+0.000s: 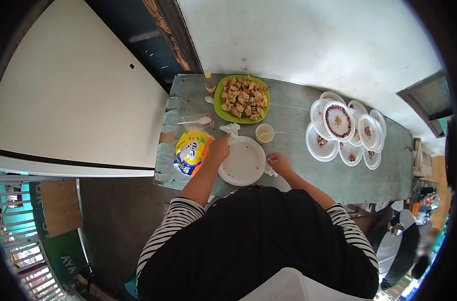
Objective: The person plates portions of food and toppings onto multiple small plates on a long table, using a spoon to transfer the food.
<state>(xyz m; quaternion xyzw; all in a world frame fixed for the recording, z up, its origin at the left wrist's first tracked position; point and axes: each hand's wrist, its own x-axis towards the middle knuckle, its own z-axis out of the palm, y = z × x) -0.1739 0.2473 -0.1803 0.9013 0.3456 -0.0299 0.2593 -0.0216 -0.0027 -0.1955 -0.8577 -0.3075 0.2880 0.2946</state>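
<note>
A round white plate (pixel 242 161) with small dark bits on it lies in front of me. My left hand (pixel 219 148) is at its left rim, fingers curled, right below a crumpled white tissue (pixel 230 129). What the fingers hold, if anything, is hidden. On the plate's right side, my right hand (pixel 279 163) has its fingers drawn together, and I cannot make out what is in them. Another crumpled white tissue (pixel 270 172) shows under that hand. Just above the plate stands a paper cup (pixel 264 133) with a light-coloured stick or spoon handle reaching out of it.
A green plate (pixel 217 107) heaped with fried, folded pieces is at the back. Near it are a small bottle (pixel 209 82), a white spoon (pixel 194 121) and a yellow-and-blue packet (pixel 192 152). Several decorated white plates (pixel 338 120) overlap at the right. A person (pixel 401 241) is at the lower right.
</note>
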